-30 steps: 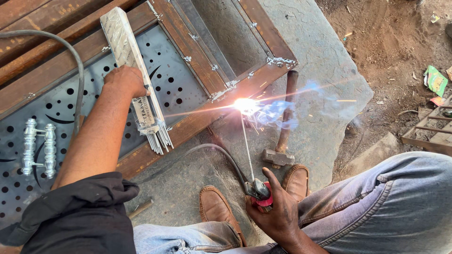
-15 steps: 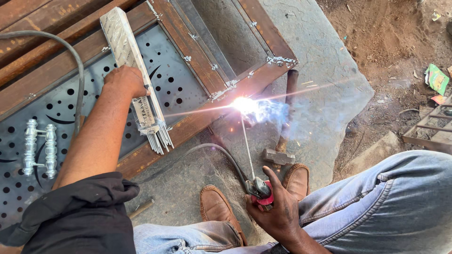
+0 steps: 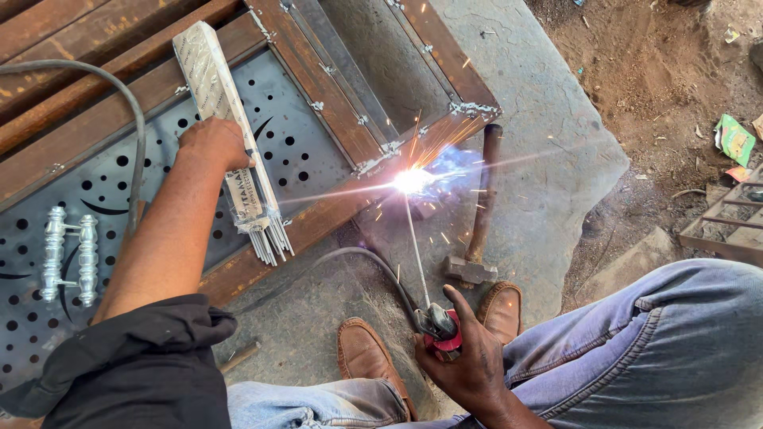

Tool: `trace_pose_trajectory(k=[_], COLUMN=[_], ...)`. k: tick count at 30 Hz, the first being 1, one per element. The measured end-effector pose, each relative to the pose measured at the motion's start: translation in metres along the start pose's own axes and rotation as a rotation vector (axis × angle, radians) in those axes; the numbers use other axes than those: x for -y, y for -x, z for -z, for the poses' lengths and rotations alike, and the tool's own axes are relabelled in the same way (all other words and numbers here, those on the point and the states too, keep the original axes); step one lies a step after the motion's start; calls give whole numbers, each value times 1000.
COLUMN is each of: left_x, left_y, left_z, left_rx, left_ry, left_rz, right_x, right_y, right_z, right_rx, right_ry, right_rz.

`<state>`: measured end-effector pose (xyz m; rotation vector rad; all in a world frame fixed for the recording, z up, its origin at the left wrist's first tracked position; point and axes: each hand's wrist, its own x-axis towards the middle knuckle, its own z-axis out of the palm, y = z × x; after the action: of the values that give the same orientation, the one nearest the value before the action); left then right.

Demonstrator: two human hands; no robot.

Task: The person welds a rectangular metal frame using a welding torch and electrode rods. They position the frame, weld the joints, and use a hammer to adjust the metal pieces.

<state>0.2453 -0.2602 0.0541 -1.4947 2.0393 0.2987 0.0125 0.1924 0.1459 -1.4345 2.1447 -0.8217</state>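
My right hand [image 3: 469, 361] grips a red electrode holder [image 3: 439, 327] near my knees. A thin welding rod [image 3: 416, 246] rises from it to a bright white arc [image 3: 411, 181] on the rusty steel frame [image 3: 318, 59]; sparks fly around the arc. My left hand [image 3: 213, 143] rests on a long packet of welding rods [image 3: 226, 127], pressing it against the perforated grey metal sheet [image 3: 298, 151]. Bare rod ends stick out of the packet's lower end.
A hammer [image 3: 474, 238] lies on the concrete slab [image 3: 548, 143] right of the arc. A grey cable [image 3: 135, 135] crosses the sheet; a shiny metal handle [image 3: 67, 254] sits at left. My brown shoes [image 3: 366, 357] are below. Dirt and scrap lie at right.
The arc now throws more sparks and the bluish smoke around it has thinned. Both hands stay where they were.
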Motion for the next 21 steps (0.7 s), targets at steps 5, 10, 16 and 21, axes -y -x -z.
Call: trace_pose_trajectory(k=[5,10,16,21], left_x=[-2,-1,-1,0], left_y=[0,3,0,0], left_z=[1,2,1,-1], left_rx=[9,2,2,-7], left_ry=[-23,4,-3,-3], left_rz=[4,0,-1,-6], right_x=[0,2,1,1], right_y=[0,-1,-1,-1], right_z=[0,0,0,-1], right_rx=[2,-6,-5,4], right_ry=[-25,-40,-34,-34], right_rz=[4,22,1,-23])
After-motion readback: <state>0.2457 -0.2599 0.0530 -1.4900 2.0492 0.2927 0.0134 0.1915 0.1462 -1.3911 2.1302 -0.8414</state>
